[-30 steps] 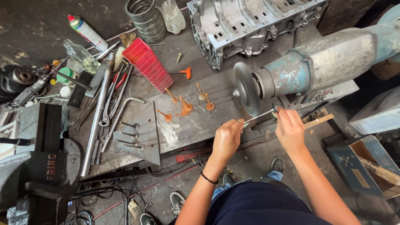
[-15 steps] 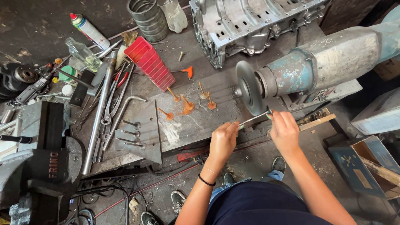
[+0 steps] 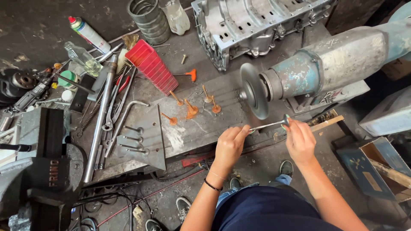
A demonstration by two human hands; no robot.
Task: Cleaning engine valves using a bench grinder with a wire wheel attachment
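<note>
A cluttered workshop bench of stained steel plate fills the view, seen from above over a grimy concrete floor. At far left sits a heavy bench vise, with a spray can and a glass bottle behind it. Next come a long steel bar, pliers, a red ribbed plastic case, then four clean engine valves lying in a row and several rust-orange valves standing on their heads. An aluminium engine casting lies at the back.

The left hand pinches the stem tip of a single valve, and the right hand grips its head end, so the valve lies level between them just below the wheel of a bench grinder.

The chief risk, as I judge it, is the bare fingers so near the wheel: a snag could pull the slim stem from the light left-hand pinch and fling it, or drag fingertips against the wheel. No gloves show. Uneven pressure could also grind a flat into the valve. The standing valves near the wheel could be knocked over by a slip.
</note>
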